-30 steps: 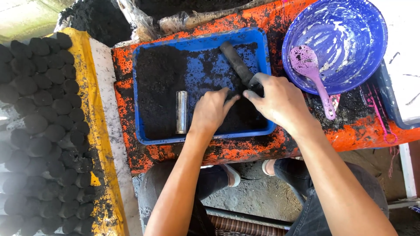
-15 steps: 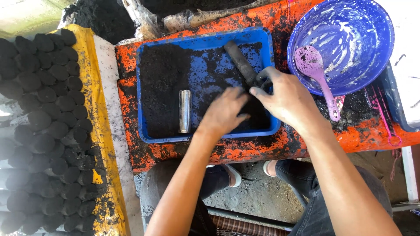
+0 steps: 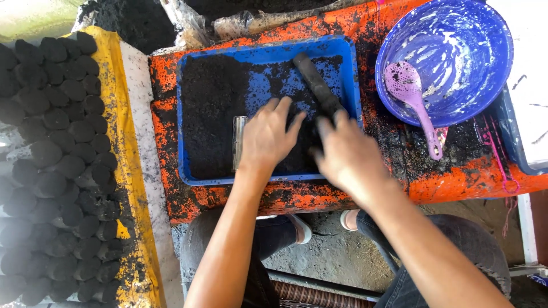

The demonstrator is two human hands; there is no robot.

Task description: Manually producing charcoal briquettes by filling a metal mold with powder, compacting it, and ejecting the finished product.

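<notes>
A blue tray (image 3: 355, 68) holds black powder (image 3: 208, 108) heaped mostly on its left side. My left hand (image 3: 267, 136) lies flat, palm down, on the powder in the tray's middle, its fingers spread. A shiny metal tube (image 3: 238, 142) lies just left of that hand, partly under its edge. My right hand (image 3: 345, 154) is over the tray's near right corner, blurred, beside the lower end of a black rod (image 3: 315, 85) that slants across the tray. Whether it grips the rod I cannot make out.
The tray rests on an orange bench (image 3: 456, 177) smeared with black. A blue bowl (image 3: 491, 63) with a purple spoon (image 3: 411, 97) stands at the right. Several rows of round black briquettes (image 3: 57, 154) fill a yellow-edged board on the left. My knees are below the bench.
My left hand slid left and away from me across the powder, partly covering the metal tube. My right hand moved down and left, off the rod's end toward the tray's near edge.
</notes>
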